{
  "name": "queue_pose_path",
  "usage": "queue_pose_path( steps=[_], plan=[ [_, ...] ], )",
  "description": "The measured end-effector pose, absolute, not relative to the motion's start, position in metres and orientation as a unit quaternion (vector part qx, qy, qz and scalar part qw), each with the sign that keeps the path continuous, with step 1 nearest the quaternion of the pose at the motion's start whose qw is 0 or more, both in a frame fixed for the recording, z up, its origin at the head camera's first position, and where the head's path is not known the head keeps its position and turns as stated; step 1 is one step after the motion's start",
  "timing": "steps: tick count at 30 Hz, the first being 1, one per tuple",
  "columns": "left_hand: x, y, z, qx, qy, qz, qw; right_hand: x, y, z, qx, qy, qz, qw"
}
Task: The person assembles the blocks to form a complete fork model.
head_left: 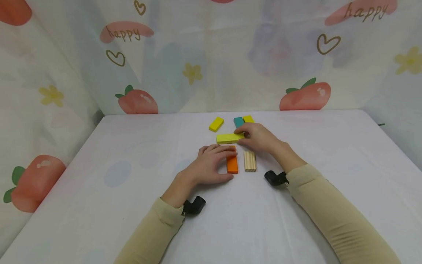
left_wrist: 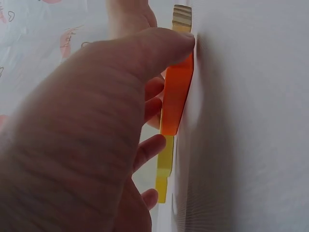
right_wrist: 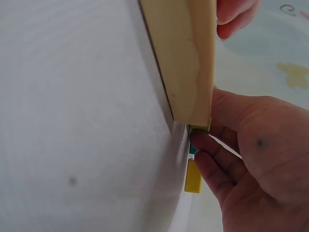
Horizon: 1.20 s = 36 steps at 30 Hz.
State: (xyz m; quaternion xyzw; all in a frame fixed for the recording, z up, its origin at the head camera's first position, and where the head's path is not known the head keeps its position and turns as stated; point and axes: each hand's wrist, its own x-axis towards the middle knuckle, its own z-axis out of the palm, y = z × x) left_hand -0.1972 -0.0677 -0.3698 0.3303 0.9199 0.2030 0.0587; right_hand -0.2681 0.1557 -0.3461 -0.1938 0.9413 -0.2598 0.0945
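My beige-sleeved left forearm (head_left: 151, 231) extends up from the bottom edge, my right forearm (head_left: 343, 216) from the lower right. Near the frame's centre my left hand (head_left: 209, 165) lies with thumb (left_wrist: 154, 48) apart from its outstretched fingers (head_left: 214, 149); slightly higher, my right hand (head_left: 260, 137) pinches, thumb and forefinger (head_left: 243, 128) bent toward each other.

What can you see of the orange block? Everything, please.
The orange block is a plain, straight-edged rectangular bar, evenly coloured, perhaps painted wood. It lies flat on the white-covered table, its length pointing away from the person. The left hand has fingers across its far part and the thumb by its near end; whether they grip it is unclear. The striped wooden block lies to its right, apart; a yellow block lies crosswise just beyond, contact uncertain.
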Motion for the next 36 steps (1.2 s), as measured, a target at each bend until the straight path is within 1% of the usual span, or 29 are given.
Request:
queue_pose_path(
  steps=[7,36],
  plan=[
    [-0.1977,-0.0675,-0.37,0.333,0.921,0.195,0.045,-0.2706,0.1561,-0.3465,-0.19,0.942,-0.26,0.098],
    [-0.2017,-0.069,-0.3702,0.328,0.915,0.224,0.064,-0.2616,0.155,-0.3452,-0.197,0.944,-0.244,0.1]
  ],
)
